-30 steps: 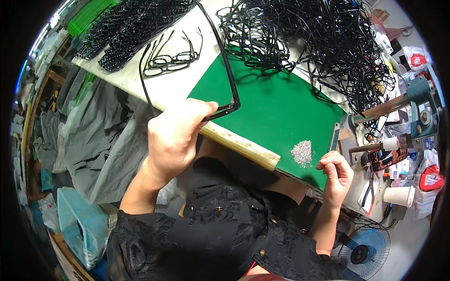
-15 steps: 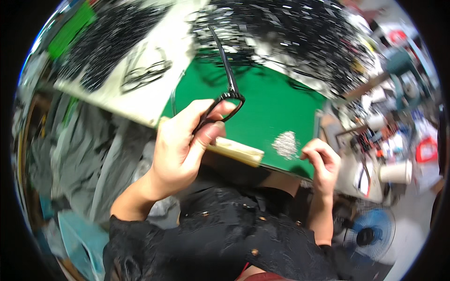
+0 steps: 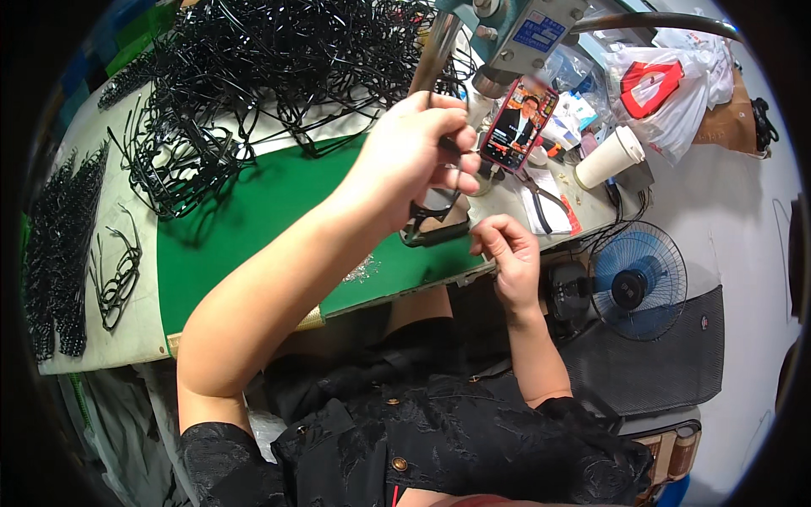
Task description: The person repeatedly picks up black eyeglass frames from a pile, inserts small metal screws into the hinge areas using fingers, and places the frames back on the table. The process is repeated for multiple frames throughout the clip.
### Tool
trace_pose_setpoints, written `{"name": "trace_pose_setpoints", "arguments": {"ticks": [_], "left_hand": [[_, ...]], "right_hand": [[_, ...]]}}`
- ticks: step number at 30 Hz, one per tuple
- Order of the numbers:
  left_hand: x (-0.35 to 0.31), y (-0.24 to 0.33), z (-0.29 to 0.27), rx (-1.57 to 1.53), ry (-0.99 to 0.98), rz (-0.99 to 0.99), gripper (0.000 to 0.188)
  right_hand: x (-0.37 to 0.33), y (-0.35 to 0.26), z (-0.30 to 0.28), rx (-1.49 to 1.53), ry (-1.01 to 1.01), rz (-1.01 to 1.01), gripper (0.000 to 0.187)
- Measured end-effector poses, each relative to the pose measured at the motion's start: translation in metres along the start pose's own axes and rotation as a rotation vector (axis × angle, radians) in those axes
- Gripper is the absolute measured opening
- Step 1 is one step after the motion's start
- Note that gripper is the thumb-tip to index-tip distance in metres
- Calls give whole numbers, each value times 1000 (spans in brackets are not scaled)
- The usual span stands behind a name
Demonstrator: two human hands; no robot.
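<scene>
Frames (image 3: 262,76) heap behind the green mat (image 3: 274,190), seemingly for reach. At its right end, the left hand (image 3: 414,152) grips one glasses frame (image 3: 416,212); just beside that end, the right hand (image 3: 515,260) pinches narrowly, contents untellable. Silvery bits (image 3: 364,270) lie on the mat, probably for contrast.

Workshop: machine (image 3: 517,40), heaped eyeglass frames (image 3: 253,63)

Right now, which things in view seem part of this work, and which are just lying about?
Seemingly part of it:
glasses in left hand
frame heap
metal bits
green mat

Seemingly just about:
cup
phone
fan
plastic bag
</scene>
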State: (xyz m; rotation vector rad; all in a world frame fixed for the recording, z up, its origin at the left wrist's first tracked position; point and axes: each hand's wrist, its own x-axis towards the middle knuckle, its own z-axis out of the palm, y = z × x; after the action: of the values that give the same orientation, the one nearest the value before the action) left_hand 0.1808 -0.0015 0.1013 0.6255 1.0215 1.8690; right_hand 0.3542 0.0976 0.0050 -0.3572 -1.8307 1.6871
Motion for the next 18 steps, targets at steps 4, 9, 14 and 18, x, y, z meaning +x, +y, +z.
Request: {"name": "trace_pose_setpoints", "arguments": {"ticks": [4,9,14,18], "left_hand": [[5,-8,14,25,36,-30,15],[12,-16,16,26,11,-16,12],[13,-22,28,35,29,-16,10],[11,-28,34,30,52,8,10]], "right_hand": [[1,-4,-12,-46,59,1,16],[17,-16,-17,-110,94,-135,17],[65,-70,-40,-229,260,-479,17],[130,-167,-36,45,520,-936,14]]}}
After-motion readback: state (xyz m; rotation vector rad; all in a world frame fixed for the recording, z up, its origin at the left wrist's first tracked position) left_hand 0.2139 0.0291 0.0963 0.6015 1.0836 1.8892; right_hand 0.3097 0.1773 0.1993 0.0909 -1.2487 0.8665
